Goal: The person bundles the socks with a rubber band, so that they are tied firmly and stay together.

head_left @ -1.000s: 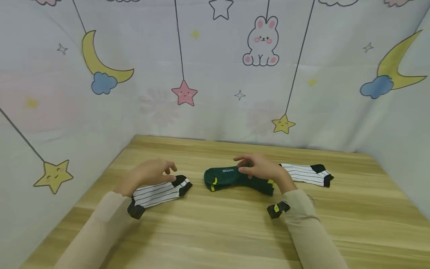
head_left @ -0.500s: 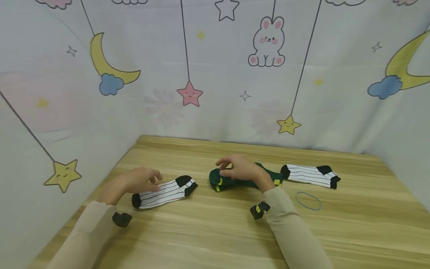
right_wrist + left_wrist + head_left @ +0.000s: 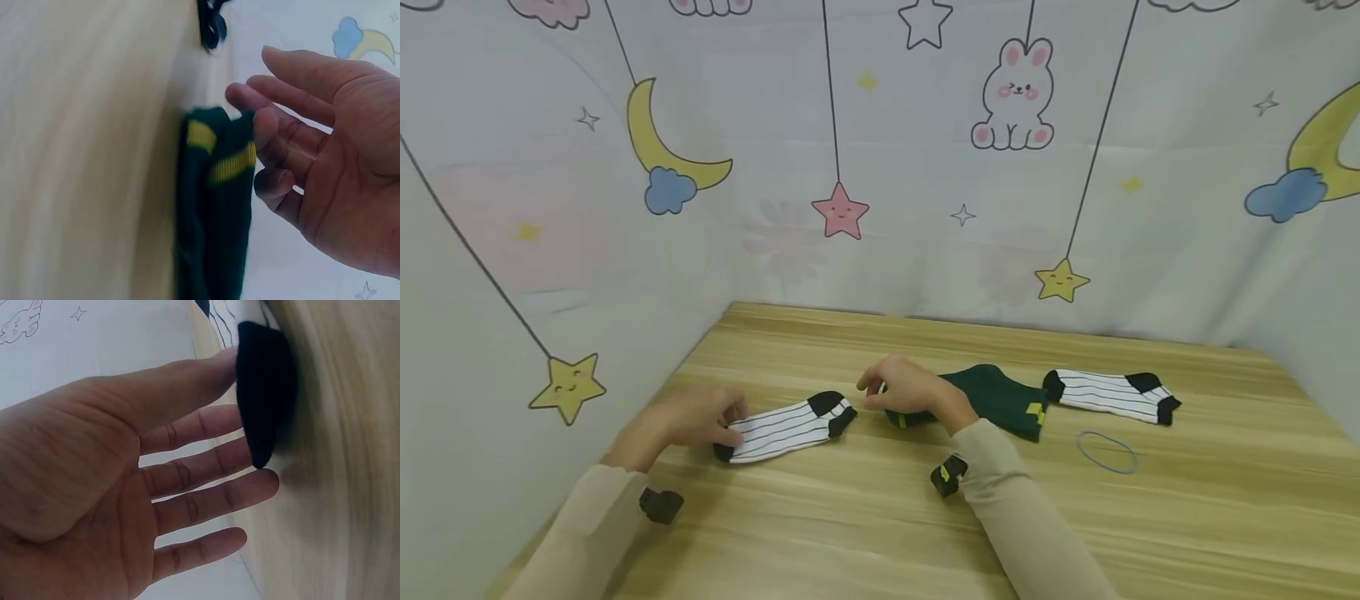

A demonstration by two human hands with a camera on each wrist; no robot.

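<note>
A white sock with thin black stripes (image 3: 782, 430) lies left of centre in the head view, its ends black. My left hand (image 3: 696, 417) is at its left end. In the left wrist view, the thumb reaches the sock's black end (image 3: 265, 387), and the extended fingers (image 3: 215, 500) spread around and below it. Dark green socks with yellow bands (image 3: 1000, 402) lie in layers at mid-table. Over their left part hovers my right hand (image 3: 898, 385), fingers loosely bent around nothing; in the right wrist view they are beside the banded green end (image 3: 219, 156).
Another striped white sock (image 3: 1105, 392) lies to the right, its black left end against the green socks. A thin blue-grey loop (image 3: 1107, 452) rests in front of it. Behind the wooden table (image 3: 850, 533) hangs a white printed cloth (image 3: 910, 275).
My right hand has moved left along the green socks, uncovering their right part. My left hand has shifted left and down to the striped sock's black end. The head view has turned slightly left.
</note>
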